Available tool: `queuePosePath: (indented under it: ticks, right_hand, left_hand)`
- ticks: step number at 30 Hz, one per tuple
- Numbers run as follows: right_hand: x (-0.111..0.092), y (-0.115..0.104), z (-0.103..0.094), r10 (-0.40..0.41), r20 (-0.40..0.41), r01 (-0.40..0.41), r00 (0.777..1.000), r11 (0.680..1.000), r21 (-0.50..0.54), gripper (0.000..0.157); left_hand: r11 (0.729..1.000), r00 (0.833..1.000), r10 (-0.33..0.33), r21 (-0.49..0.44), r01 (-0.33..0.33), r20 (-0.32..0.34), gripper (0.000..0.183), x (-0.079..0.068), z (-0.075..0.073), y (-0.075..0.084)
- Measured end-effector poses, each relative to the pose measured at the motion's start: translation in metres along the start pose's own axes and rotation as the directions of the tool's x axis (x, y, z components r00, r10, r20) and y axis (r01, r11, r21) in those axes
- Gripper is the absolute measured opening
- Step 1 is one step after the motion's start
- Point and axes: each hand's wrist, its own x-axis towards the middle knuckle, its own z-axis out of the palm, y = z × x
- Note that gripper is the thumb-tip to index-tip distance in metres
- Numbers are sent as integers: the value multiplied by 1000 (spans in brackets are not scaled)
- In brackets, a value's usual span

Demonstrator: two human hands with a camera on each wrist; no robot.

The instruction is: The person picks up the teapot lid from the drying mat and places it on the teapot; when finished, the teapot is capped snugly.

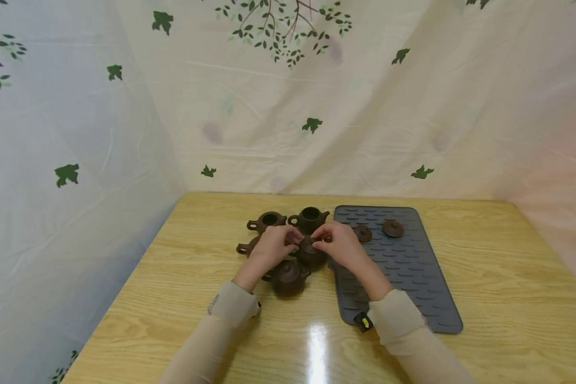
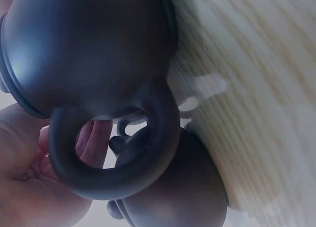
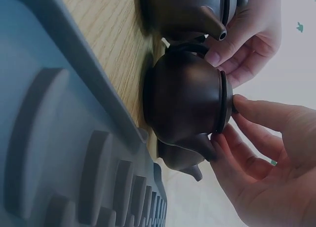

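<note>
A dark brown teapot [image 1: 312,260] with its lid [image 3: 225,101] on stands amid a cluster of similar teapots. My right hand [image 1: 338,242] is at its top, thumb on the lid knob and another fingertip by the spout [image 3: 195,144] in the right wrist view. From the other side my left hand [image 1: 272,246] holds the same teapot, thumb at the handle near the rim. A second lidded teapot [image 1: 288,282] stands closer to me, below the left hand. In the left wrist view, its ring handle [image 2: 116,182] partly hides the left fingers.
Two lidless teapots, one at back left [image 1: 270,220] and one at back centre [image 1: 312,217], stand behind the hands. Another teapot [image 1: 247,247] is partly hidden by the left hand. A grey ridged mat [image 1: 403,282] lies on the right, with two loose lids, one left [image 1: 363,233] and one right [image 1: 393,228].
</note>
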Motion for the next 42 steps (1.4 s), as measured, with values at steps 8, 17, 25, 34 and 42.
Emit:
queuePosePath:
  ticks: [8,17,25,34,42]
  right_hand:
    - [0,0,0,-20,6,20,1000,1000,-1,15]
    - [0,7,-14,7,-16,-6,1000,997,83,24]
    - [0,24,-31,23,-89,-19,996,999,49,26]
    - [-2,47,-49,57,-149,-52,987,998,34,25]
    - [-3,62,-56,119,-179,-120,977,993,4,26]
  left_hand:
    - [1000,1000,15,-4,-15,-7,16,-1,-1,-2]
    - [999,998,30,11,-30,-47,11,2,-8,-3]
    - [999,996,44,-13,-45,-76,14,5,-17,-8]
    - [1000,994,7,-24,-10,-107,15,9,-26,-17]
    - [999,990,-13,-52,5,-138,15,10,-32,-28]
